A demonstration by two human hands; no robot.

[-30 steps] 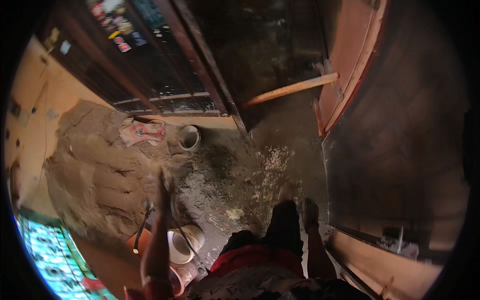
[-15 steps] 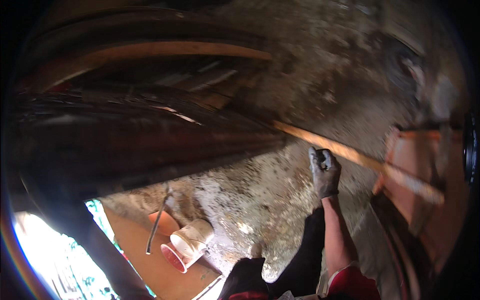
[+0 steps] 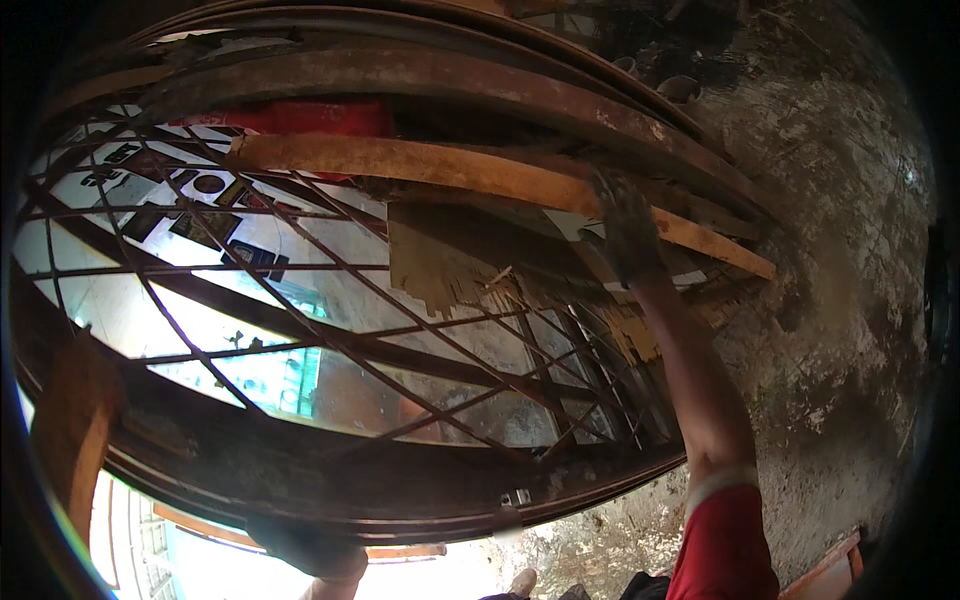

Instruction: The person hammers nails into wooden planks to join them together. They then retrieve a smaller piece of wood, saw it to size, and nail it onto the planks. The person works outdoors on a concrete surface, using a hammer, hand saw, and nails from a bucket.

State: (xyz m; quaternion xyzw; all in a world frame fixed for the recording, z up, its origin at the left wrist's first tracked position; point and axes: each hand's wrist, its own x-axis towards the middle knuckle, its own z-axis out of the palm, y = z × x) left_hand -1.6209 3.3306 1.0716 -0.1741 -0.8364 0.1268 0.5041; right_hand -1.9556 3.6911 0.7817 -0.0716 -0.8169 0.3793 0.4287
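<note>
Right grip [image 3: 628,235] has moved over the wooden plank [image 3: 440,168], nearer its right end.

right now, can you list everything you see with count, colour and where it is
Lattice frame: one, dark brown, centre left
Wooden plank: one, orange-brown, upper middle
Curved boards: several, dark brown, top
Cloth: one, red, just above the plank
Ragged sheet: one, brown, below the plank
Dark plaques: several, blackish, seen through the lattice
Floor: one, mottled grey-brown, right
Left hand: one, dark, frame's lower edge
Right hand: one, dark, over the plank
Sleeve: one, red, lower right
</note>
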